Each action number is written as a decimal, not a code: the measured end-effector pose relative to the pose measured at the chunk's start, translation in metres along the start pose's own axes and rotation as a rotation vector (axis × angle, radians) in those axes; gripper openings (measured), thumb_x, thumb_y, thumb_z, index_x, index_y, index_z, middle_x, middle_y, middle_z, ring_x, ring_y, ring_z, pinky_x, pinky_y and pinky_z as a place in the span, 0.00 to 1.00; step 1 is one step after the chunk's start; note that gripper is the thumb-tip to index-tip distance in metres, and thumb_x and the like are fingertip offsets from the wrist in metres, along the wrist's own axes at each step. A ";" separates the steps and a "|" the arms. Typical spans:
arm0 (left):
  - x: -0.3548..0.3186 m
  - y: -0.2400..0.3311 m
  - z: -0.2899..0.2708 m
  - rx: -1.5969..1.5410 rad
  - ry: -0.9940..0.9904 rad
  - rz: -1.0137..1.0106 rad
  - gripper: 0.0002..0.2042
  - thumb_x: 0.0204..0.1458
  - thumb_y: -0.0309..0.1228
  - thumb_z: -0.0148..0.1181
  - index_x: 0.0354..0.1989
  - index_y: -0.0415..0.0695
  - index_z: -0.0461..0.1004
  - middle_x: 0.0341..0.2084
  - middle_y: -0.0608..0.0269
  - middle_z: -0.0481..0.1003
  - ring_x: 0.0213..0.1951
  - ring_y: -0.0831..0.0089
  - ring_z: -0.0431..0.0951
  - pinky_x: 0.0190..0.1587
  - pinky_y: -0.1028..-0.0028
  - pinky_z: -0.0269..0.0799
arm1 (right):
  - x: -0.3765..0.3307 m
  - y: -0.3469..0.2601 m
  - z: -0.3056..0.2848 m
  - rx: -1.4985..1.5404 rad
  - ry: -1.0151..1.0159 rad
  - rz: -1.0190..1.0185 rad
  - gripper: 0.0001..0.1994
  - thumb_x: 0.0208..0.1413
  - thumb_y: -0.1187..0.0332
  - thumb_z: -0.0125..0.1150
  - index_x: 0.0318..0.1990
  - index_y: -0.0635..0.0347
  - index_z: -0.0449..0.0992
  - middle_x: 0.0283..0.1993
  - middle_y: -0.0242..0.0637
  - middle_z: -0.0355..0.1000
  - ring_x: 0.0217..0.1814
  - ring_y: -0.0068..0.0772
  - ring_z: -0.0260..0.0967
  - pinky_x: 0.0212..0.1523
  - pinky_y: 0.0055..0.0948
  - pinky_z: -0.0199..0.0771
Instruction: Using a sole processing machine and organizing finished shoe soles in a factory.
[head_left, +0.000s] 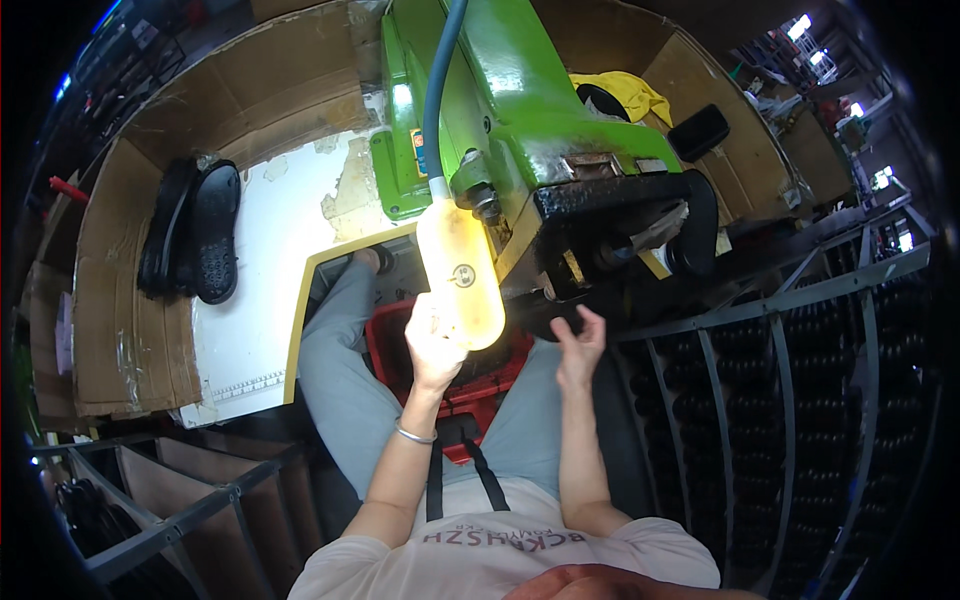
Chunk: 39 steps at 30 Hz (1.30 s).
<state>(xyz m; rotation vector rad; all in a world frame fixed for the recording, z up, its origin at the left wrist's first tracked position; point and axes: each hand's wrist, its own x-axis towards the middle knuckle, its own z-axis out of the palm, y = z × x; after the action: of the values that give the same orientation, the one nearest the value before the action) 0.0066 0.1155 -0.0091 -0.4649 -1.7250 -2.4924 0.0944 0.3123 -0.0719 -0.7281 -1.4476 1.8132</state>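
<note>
My left hand (pixel 433 350) is raised beside the lower end of a yellow lamp head (pixel 461 275), which hangs on a grey flexible neck (pixel 439 90). Strong light washes over its curled fingers, and the lamp covers part of them, so what they hold, if anything, is hidden. My right hand (pixel 579 350) is held up below the dark front of a green machine (pixel 590 150), thumb and fingers apart, with nothing visible in it. Black shoe soles (pixel 218 235) lie at the left on a white tabletop (pixel 265 290) edged in yellow.
Cardboard walls (pixel 130 300) border the table. A yellow cloth (pixel 630 95) lies behind the machine. At the right stands a metal rack (pixel 780 400) filled with rows of black items; another rack (pixel 190 515) is at the lower left. Something red (pixel 480 410) shows between my legs.
</note>
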 end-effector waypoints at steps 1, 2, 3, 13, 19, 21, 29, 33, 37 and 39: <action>-0.001 -0.004 -0.002 0.074 -0.033 0.020 0.20 0.40 0.16 0.65 0.44 0.34 0.69 0.34 0.63 0.74 0.37 0.77 0.75 0.44 0.77 0.72 | 0.006 -0.019 -0.002 -0.072 0.030 -0.046 0.27 0.37 0.82 0.73 0.49 0.62 0.70 0.46 0.36 0.69 0.49 0.28 0.66 0.52 0.27 0.69; 0.001 0.007 0.008 0.054 -0.113 -0.065 0.24 0.38 0.19 0.71 0.46 0.33 0.71 0.38 0.60 0.76 0.38 0.77 0.76 0.45 0.76 0.73 | 0.013 -0.034 -0.009 -0.101 0.060 -0.098 0.28 0.37 0.82 0.73 0.49 0.62 0.69 0.46 0.36 0.69 0.48 0.28 0.66 0.51 0.26 0.69; 0.003 0.013 0.010 0.054 -0.113 -0.065 0.24 0.38 0.19 0.71 0.46 0.33 0.71 0.38 0.60 0.76 0.38 0.77 0.76 0.45 0.76 0.73 | 0.018 -0.050 -0.011 -0.192 0.071 -0.191 0.28 0.36 0.80 0.75 0.49 0.62 0.70 0.47 0.35 0.68 0.48 0.29 0.66 0.52 0.27 0.68; 0.006 0.034 0.016 0.080 -0.120 -0.012 0.25 0.37 0.25 0.75 0.46 0.33 0.72 0.38 0.58 0.77 0.39 0.73 0.77 0.44 0.74 0.74 | 0.044 -0.097 -0.011 -0.289 -0.031 -0.359 0.30 0.37 0.81 0.73 0.52 0.62 0.70 0.50 0.36 0.65 0.51 0.31 0.65 0.53 0.31 0.69; 0.003 0.024 0.028 0.249 -0.002 0.114 0.22 0.37 0.27 0.75 0.40 0.36 0.70 0.36 0.60 0.70 0.38 0.71 0.74 0.42 0.73 0.72 | 0.035 -0.006 -0.004 0.150 -0.106 -0.061 0.30 0.37 0.87 0.68 0.52 0.63 0.66 0.49 0.35 0.65 0.54 0.29 0.62 0.56 0.26 0.63; 0.006 0.025 0.028 0.252 -0.012 0.107 0.20 0.39 0.24 0.73 0.38 0.37 0.69 0.35 0.61 0.68 0.38 0.71 0.73 0.41 0.73 0.71 | 0.036 0.000 -0.009 0.147 -0.093 -0.073 0.30 0.37 0.87 0.67 0.51 0.62 0.66 0.48 0.35 0.65 0.52 0.28 0.63 0.54 0.25 0.65; 0.013 0.054 0.013 -0.008 -0.008 -0.001 0.09 0.40 0.13 0.57 0.31 0.37 0.69 0.30 0.62 0.67 0.28 0.78 0.68 0.33 0.80 0.66 | 0.040 -0.089 -0.006 -0.290 -0.048 -0.422 0.29 0.36 0.80 0.74 0.49 0.62 0.69 0.51 0.37 0.62 0.52 0.30 0.63 0.53 0.29 0.69; 0.020 0.065 -0.004 0.192 -0.047 0.058 0.12 0.37 0.16 0.67 0.29 0.37 0.69 0.26 0.65 0.67 0.27 0.81 0.68 0.31 0.81 0.66 | 0.033 -0.119 0.010 -0.385 -0.089 -0.587 0.29 0.34 0.79 0.75 0.49 0.63 0.70 0.52 0.39 0.61 0.53 0.33 0.63 0.53 0.31 0.70; 0.018 0.058 -0.034 0.063 -0.002 0.012 0.15 0.33 0.12 0.68 0.30 0.36 0.70 0.28 0.65 0.67 0.28 0.79 0.68 0.32 0.80 0.66 | 0.023 -0.123 0.027 -0.386 -0.161 -0.656 0.30 0.33 0.80 0.75 0.49 0.64 0.71 0.54 0.42 0.60 0.53 0.35 0.64 0.52 0.31 0.72; 0.017 0.054 -0.054 -0.082 0.020 -0.020 0.15 0.35 0.12 0.65 0.32 0.36 0.69 0.29 0.63 0.67 0.30 0.77 0.68 0.34 0.79 0.67 | 0.014 -0.125 0.037 -0.319 -0.210 -0.645 0.30 0.32 0.79 0.76 0.49 0.64 0.72 0.56 0.45 0.61 0.52 0.38 0.66 0.50 0.32 0.72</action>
<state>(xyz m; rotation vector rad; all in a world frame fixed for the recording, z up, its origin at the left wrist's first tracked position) -0.0078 0.0482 0.0271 -0.4301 -1.6336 -2.5800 0.0785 0.3183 0.0584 -0.1687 -1.8662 1.1983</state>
